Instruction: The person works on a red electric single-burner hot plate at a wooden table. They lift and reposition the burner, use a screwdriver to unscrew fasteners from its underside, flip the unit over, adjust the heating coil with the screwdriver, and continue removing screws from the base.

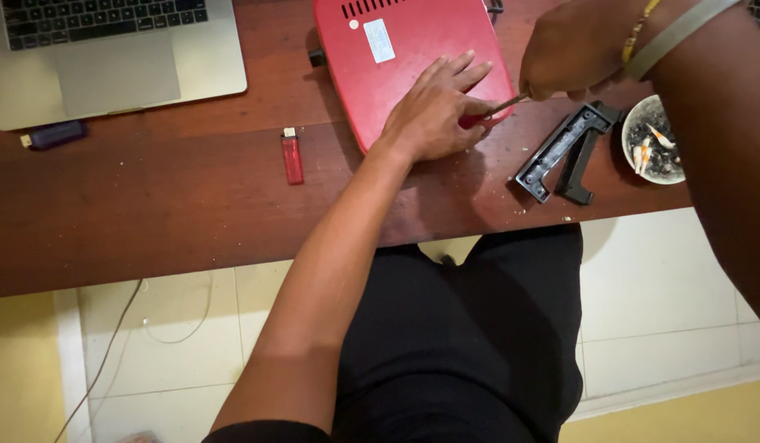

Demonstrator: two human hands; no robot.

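Observation:
A flat red device casing (pixel 396 57) with vent slots and a white sticker lies on the dark wooden desk (pixel 150 221). My left hand (pixel 436 111) presses flat on its near right corner, fingers spread. My right hand (pixel 573 49) is closed around a thin metal tool (pixel 505 104), likely a screwdriver, whose tip meets the casing's edge by my left fingers. Bands circle my right wrist.
A grey laptop (pixel 109 57) sits at the back left, a dark small stick (pixel 56 134) beside it. A red lighter (pixel 291 156) lies mid-desk. Black plastic parts (pixel 565 152) and a full ashtray (pixel 655 141) rest at the right. Cables trail on the tiled floor (pixel 667 295).

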